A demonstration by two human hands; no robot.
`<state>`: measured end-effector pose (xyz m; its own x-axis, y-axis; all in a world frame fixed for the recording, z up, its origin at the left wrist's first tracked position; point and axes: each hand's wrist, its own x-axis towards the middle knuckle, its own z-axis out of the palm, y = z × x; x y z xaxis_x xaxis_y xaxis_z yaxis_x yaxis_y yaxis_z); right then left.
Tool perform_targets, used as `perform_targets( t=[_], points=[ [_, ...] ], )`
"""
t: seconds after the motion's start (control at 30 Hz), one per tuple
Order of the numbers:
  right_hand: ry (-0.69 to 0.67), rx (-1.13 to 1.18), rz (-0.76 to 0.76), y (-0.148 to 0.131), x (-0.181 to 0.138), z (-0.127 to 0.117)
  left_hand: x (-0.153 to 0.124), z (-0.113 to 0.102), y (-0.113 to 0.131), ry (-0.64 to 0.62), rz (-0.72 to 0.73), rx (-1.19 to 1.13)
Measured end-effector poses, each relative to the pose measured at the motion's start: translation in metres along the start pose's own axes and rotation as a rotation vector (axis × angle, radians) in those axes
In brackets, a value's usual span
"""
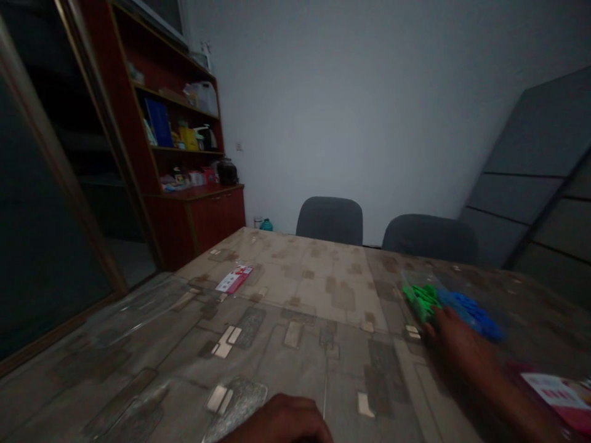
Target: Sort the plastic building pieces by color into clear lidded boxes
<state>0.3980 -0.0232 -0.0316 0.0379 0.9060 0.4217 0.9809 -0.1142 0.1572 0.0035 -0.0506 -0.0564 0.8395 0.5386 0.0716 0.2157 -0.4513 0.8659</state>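
Observation:
My right hand [455, 341] reaches across the patterned table [295, 307] to a clear bag of green pieces [421, 299] and blue pieces [475, 314]. Its fingers touch the near edge of the bag; the image is blurred, so I cannot tell whether they grip it. My left hand [281, 421] rests at the table's near edge with fingers curled, holding nothing that I can see.
A red-and-white card [234, 279] lies on the far left of the table. A pink-and-white packet [561, 397] lies by my right forearm. Two grey chairs [329, 219] stand at the far side. A red shelf cabinet [184, 154] stands at the left wall.

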Motion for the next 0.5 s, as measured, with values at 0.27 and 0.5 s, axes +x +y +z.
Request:
perform_targets(
  t=[0.27,0.5],
  points=[
    [-0.025,0.119,0.036,-0.013,-0.005,-0.014,-0.023,-0.105,-0.021,0.501,-0.303,0.628],
    [0.045,0.567,-0.277,-0.032,-0.021,-0.004,-0.011,-0.181,-0.068,0.712,-0.697,0.863]
  ],
)
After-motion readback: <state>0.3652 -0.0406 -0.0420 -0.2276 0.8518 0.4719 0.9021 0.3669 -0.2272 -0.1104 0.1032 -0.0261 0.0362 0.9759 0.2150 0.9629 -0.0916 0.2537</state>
